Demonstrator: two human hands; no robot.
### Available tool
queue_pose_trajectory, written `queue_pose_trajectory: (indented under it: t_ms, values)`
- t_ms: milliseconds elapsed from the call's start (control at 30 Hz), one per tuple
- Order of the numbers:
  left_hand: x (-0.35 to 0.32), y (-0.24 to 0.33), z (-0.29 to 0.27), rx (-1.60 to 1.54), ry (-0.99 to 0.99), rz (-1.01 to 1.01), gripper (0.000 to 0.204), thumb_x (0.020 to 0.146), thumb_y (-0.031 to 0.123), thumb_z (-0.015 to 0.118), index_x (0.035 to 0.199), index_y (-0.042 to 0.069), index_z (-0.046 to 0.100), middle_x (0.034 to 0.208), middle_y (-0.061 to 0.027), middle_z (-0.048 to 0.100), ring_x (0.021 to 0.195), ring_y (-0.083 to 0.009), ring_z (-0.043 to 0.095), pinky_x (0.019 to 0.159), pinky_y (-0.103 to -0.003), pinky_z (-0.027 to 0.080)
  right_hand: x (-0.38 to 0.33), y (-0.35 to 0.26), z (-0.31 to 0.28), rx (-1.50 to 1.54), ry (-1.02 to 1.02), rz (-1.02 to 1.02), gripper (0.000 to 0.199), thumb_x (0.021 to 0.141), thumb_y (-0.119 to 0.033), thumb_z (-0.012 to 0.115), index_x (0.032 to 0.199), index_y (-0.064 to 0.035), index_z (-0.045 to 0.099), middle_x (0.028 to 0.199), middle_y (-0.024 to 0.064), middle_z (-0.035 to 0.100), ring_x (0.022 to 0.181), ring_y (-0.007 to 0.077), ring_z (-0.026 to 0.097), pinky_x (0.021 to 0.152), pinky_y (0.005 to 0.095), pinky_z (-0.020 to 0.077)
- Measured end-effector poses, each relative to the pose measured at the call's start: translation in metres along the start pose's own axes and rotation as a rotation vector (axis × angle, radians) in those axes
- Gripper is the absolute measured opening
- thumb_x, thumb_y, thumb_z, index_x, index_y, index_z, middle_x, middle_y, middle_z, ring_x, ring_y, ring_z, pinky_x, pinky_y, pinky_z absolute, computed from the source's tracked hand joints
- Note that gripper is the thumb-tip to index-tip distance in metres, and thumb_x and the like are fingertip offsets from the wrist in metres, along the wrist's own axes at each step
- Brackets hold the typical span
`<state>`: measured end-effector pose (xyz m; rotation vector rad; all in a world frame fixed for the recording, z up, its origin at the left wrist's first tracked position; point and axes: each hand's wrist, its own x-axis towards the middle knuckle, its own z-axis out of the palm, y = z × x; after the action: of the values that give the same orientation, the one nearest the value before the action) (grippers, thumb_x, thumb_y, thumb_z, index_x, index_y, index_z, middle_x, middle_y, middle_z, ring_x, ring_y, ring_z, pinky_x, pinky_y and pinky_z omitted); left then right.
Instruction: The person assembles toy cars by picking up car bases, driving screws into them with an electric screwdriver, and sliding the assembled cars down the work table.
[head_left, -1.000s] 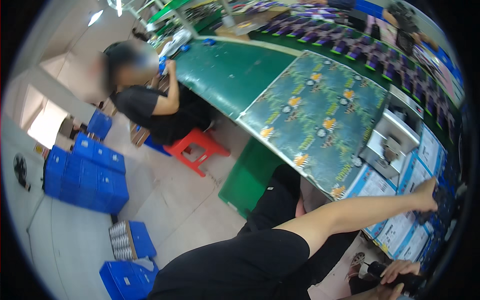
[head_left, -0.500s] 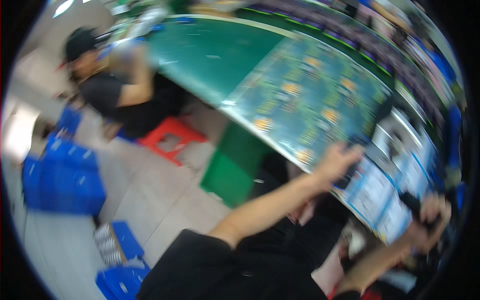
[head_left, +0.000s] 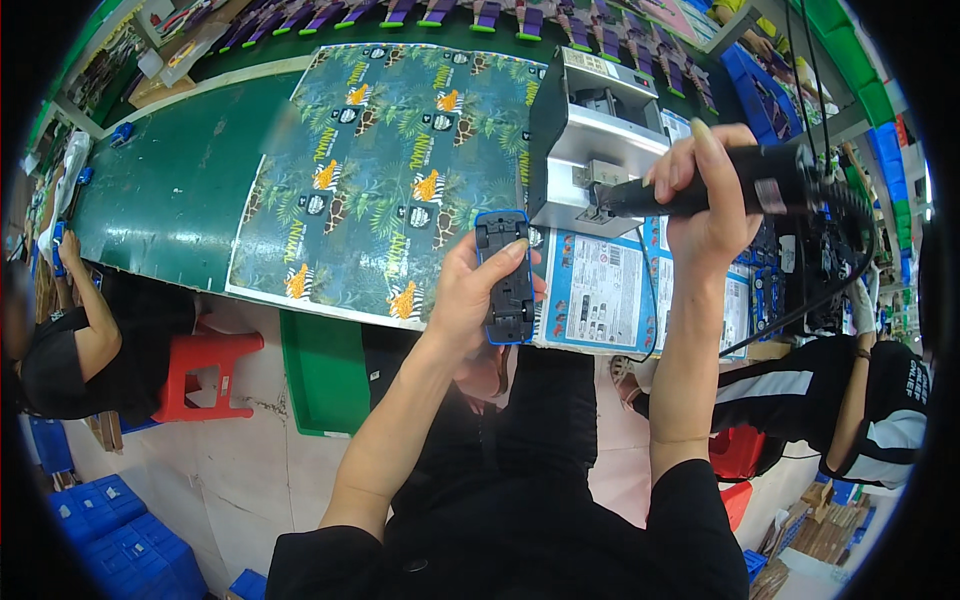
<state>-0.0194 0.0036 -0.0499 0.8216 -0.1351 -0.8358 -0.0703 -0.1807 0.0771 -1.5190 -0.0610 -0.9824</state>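
Observation:
My left hand [head_left: 468,290] is closed around a toy car [head_left: 512,305], held with its black underside up and a blue rim showing at the edges. The thumb presses on the black base. My right hand [head_left: 708,200] grips a black electric screwdriver [head_left: 765,182] lying nearly level, with a cable running from its rear end. Its tip points left and meets the front of a metal screw feeder [head_left: 572,165]; whether a screw sits on the bit is too small to tell. The feeder stands just beyond the toy car.
Printed animal-pattern sheets [head_left: 385,190] cover the bench beside bare green mat [head_left: 165,185]. Blue-edged printed sheets [head_left: 600,300] lie under my right arm. A belt carries purple parts [head_left: 485,16] at the back. Co-workers sit left and right. A green bin [head_left: 320,375] stands below the bench.
The view has swung right and sharpened. The screwdriver in my right hand has come up to the screw feeder. My left hand still holds the toy car.

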Motion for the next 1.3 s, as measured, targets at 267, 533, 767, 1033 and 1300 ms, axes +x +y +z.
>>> queue_pose_trajectory:
  t_ms: [267, 533, 767, 1033, 1300]
  values:
    - [0.006, -0.012, -0.011, 0.046, -0.015, 0.021, 0.027, 0.09, 0.014, 0.069, 0.112, 0.002, 0.057, 0.097, -0.0111, 0.068, 0.08, -0.0185, 0.069, 0.07, -0.035, 0.059, 0.009, -0.002, 0.002, 0.276, -0.03, 0.286, 0.02, 0.09, -0.018, 0.06, 0.081, -0.0014, 0.054, 0.057, 0.0054, 0.049, 0.042, 0.0157, 0.047, 0.047, 0.0303, 0.042]
    - [-0.002, -0.008, 0.0, 0.135, -0.002, 0.088, 0.024, 0.085, 0.01, 0.071, 0.106, 0.001, 0.063, 0.087, -0.0067, 0.068, 0.073, -0.0114, 0.066, 0.065, -0.027, 0.056, -0.026, -0.02, 0.031, 0.449, -0.19, -0.088, 0.023, 0.096, -0.025, 0.047, 0.098, -0.0025, 0.049, 0.067, 0.0083, 0.049, 0.051, 0.0177, 0.047, 0.056, 0.0346, 0.0464]
    - [-0.001, -0.01, 0.004, 0.188, -0.012, 0.07, 0.022, 0.086, 0.009, 0.071, 0.106, 0.001, 0.066, 0.087, -0.0073, 0.07, 0.073, -0.0113, 0.067, 0.064, -0.026, 0.055, -0.038, -0.009, 0.04, 0.314, -0.165, -0.063, 0.02, 0.095, -0.024, 0.047, 0.096, -0.0041, 0.049, 0.067, 0.007, 0.048, 0.053, 0.0157, 0.046, 0.059, 0.0341, 0.0437]
    - [-0.006, -0.004, -0.008, 0.201, 0.044, 0.134, 0.025, 0.08, 0.006, 0.073, 0.104, 0.003, 0.068, 0.083, -0.0027, 0.069, 0.07, -0.0072, 0.063, 0.065, -0.025, 0.053, -0.05, -0.003, 0.063, 0.378, -0.21, -0.08, 0.013, 0.09, -0.009, 0.056, 0.092, -0.004, 0.044, 0.069, 0.0084, 0.052, 0.058, 0.0184, 0.052, 0.061, 0.0349, 0.0477]
    - [0.013, -0.031, 0.009, 0.236, -0.037, 0.271, 0.025, 0.077, 0.009, 0.074, 0.099, 0.0, 0.067, 0.08, 0.0002, 0.066, 0.072, -0.0062, 0.058, 0.066, -0.026, 0.05, -0.044, -0.012, -0.002, 0.314, -0.193, -0.112, 0.033, 0.095, -0.034, 0.051, 0.104, -0.0025, 0.051, 0.074, 0.006, 0.046, 0.061, 0.0146, 0.044, 0.061, 0.0319, 0.0354]
